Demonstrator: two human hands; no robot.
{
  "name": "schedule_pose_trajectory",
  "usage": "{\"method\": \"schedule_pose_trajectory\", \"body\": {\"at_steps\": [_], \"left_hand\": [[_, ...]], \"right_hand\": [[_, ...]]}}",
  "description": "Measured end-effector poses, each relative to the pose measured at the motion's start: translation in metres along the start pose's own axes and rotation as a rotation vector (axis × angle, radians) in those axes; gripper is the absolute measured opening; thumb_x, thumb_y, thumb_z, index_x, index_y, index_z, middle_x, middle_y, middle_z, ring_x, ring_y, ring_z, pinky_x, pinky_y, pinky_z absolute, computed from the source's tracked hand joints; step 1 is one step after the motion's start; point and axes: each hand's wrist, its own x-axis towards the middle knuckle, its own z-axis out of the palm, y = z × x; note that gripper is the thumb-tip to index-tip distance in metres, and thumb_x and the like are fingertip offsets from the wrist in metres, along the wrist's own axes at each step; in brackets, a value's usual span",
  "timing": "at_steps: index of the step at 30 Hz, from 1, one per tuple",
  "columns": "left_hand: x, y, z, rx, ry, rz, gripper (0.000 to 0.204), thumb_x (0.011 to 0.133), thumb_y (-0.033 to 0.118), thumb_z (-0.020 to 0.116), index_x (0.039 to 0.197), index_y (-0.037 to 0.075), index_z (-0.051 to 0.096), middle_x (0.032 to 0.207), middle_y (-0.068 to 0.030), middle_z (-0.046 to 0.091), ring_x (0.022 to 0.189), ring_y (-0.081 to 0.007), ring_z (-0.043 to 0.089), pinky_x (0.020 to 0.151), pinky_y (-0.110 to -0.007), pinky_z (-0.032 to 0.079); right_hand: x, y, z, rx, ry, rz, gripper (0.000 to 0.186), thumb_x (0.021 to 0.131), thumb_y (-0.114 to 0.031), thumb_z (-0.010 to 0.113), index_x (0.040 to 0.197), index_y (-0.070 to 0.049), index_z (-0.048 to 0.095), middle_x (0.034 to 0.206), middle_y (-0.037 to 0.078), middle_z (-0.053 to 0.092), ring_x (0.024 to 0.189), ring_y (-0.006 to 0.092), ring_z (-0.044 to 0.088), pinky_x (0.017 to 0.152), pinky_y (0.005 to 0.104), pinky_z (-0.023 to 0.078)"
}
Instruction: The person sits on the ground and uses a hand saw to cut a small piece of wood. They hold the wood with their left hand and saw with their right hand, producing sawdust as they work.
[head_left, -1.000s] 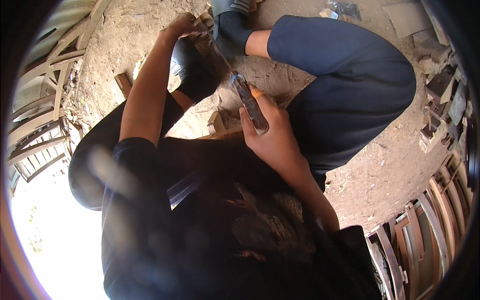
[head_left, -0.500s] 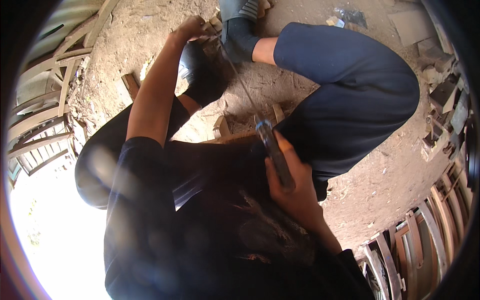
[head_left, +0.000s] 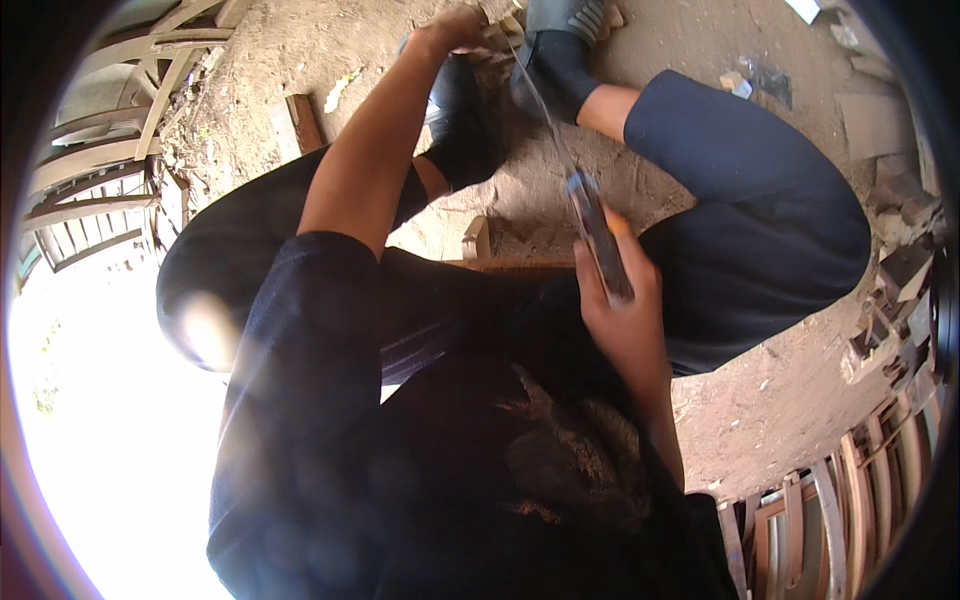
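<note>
My right hand (head_left: 625, 280) is wrapped round the dark handle of a hand saw (head_left: 556, 135) with a blue collar. Its narrow blade, seen nearly edge-on, slants up and left toward my feet. At the far end, my left hand (head_left: 460, 30) is closed on a small piece of wood (head_left: 512, 28) between my shoes; the fingers are partly hidden. The blade reaches this wood beside the left fingers. My dark shoe (head_left: 565, 18) stands just right of the wood, and the other foot (head_left: 465, 105) lies below my left forearm.
A wooden block (head_left: 298, 125) lies on the dirt floor left of my forearm, and another wood piece (head_left: 476, 238) is near my lap. Slatted wooden frames (head_left: 110, 205) stand at the left. Curved wooden parts (head_left: 830, 510) crowd the lower right, and scraps (head_left: 900, 270) the right edge.
My right hand has pushed the saw forward, away from my body, and less blade shows before the wood. The whole view has shifted, while the left hand stays at the wood.
</note>
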Motion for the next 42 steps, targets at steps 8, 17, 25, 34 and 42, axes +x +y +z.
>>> {"method": "schedule_pose_trajectory", "body": {"at_steps": [8,17,25,34,42], "left_hand": [[0.016,-0.022,0.018,-0.077,0.069,0.014,0.038,0.073,0.042,0.077,0.083,0.006,0.077,0.083,-0.0188,0.072,0.074,-0.0327,0.07,0.067,-0.045,0.054],[0.001,0.028,-0.017,-0.135,-0.009,-0.031,0.044,0.072,0.045,0.079,0.09,0.004,0.076,0.089,-0.0195,0.073,0.084,-0.034,0.071,0.074,-0.046,0.056],[0.022,0.014,0.001,-0.012,0.007,0.047,0.04,0.072,0.044,0.077,0.084,0.006,0.076,0.085,-0.0186,0.073,0.08,-0.0327,0.071,0.07,-0.045,0.056],[0.019,-0.005,0.001,0.03,-0.04,-0.014,0.041,0.071,0.043,0.08,0.087,0.005,0.076,0.092,-0.0181,0.073,0.085,-0.0306,0.072,0.07,-0.042,0.056],[-0.004,0.012,-0.016,-0.01,-0.068,-0.014,0.035,0.069,0.035,0.084,0.088,0.006,0.076,0.097,-0.0165,0.074,0.091,-0.0292,0.071,0.073,-0.04,0.056]], "right_hand": [[0.009,-0.019,0.004,0.043,-0.04,0.139,0.042,0.095,-0.005,0.058,0.135,0.004,0.052,0.116,0.027,0.066,0.112,0.0371,0.067,0.093,0.0369,0.051],[0.018,-0.004,0.003,-0.035,0.018,0.079,0.042,0.096,-0.007,0.057,0.137,0.0,0.051,0.093,0.023,0.068,0.089,0.03,0.074,0.076,0.0332,0.053],[-0.01,-0.006,-0.01,-0.022,0.049,0.008,0.038,0.097,-0.008,0.058,0.132,0.005,0.055,0.109,0.024,0.069,0.102,0.0212,0.069,0.084,0.0325,0.052],[-0.026,-0.01,-0.019,-0.096,-0.003,-0.043,0.04,0.096,-0.005,0.056,0.135,0.004,0.053,0.115,0.022,0.069,0.11,0.0276,0.068,0.092,0.0319,0.05],[-0.051,-0.011,-0.021,-0.19,-0.05,-0.118,0.043,0.097,-0.006,0.056,0.139,0.004,0.049,0.132,0.024,0.059,0.121,0.032,0.061,0.099,0.0365,0.047]]}}
